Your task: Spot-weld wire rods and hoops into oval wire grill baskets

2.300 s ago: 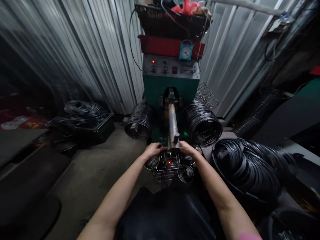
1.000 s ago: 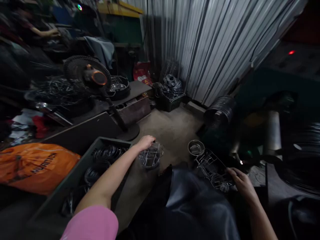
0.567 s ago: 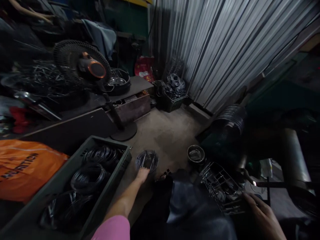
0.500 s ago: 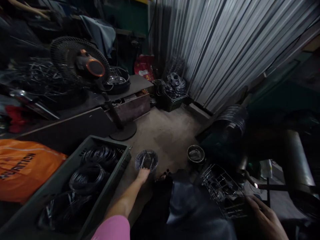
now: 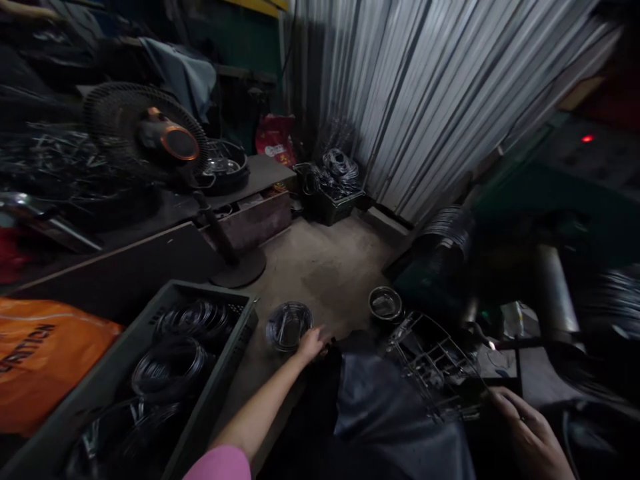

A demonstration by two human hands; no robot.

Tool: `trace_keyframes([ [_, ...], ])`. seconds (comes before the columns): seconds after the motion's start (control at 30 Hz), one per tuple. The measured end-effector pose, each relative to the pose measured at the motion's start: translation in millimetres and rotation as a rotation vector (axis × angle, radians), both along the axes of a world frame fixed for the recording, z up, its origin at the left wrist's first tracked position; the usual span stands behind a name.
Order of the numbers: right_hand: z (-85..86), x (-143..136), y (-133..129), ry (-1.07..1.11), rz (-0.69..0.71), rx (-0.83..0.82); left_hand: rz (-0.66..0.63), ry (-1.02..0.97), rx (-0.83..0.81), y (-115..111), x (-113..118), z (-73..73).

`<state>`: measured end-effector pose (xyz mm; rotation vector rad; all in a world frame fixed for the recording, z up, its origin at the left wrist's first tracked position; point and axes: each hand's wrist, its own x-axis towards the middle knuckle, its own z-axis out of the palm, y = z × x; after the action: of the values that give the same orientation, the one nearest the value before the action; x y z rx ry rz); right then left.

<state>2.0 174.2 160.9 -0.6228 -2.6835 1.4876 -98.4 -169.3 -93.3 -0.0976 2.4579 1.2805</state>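
Nearest, the right hand (image 5: 530, 427) sits low, fingers bent toward the rack (image 5: 440, 359); whether they grip it, I cannot tell. Past it, the left arm (image 5: 270, 397) stretches forward, the left hand (image 5: 311, 343) just beside the coil (image 5: 276, 333) on the floor (image 5: 325, 267), fingers pointing ahead; blur hides whether they are apart or together. Farther stands a fan (image 5: 165, 137).

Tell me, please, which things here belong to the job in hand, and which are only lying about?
Likely part of the job:
round wire bundle, beside the left hand
wire rack, nearest the right hand
perhaps the wire coils in the green crate

Probably just around:
orange bag
standing fan
red bag
pale cloth
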Motion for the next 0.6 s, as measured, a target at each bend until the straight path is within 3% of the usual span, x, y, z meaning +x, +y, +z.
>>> trace_keyframes([
  [0.1,-13.6,21.8,-7.6,0.106,-0.207,-0.286,-0.052,0.154,0.275,49.9,11.2,44.7],
  [0.13,-23.1,30.4,-11.0,0.115,-0.284,-0.427,-0.053,0.214,0.498,65.5,19.1,61.3],
  [0.2,-49.0,50.0,-17.3,0.084,-0.395,-0.690,-0.078,0.246,0.882,91.4,39.2,89.8],
  [0.27,-80.8,73.2,-21.6,0.002,-0.511,-0.891,-0.129,0.169,1.043,109.4,60.5,104.8],
  [0.33,-113.1,99.9,-24.6,-0.028,-0.626,-1.007,-0.157,0.055,1.036,121.5,79.4,104.5],
  [0.43,-150.1,142.7,-31.4,0.017,-0.725,-1.128,-0.148,-0.072,0.924,131.4,105.1,88.6],
  [0.53,-166.4,175.7,-40.6,0.113,-0.739,-1.178,-0.107,-0.086,0.809,131.8,128.3,79.8],
  [0.6,-169.7,184.7,-44.3,0.159,-0.719,-1.183,-0.103,-0.061,0.796,130.6,137.8,84.4],
])
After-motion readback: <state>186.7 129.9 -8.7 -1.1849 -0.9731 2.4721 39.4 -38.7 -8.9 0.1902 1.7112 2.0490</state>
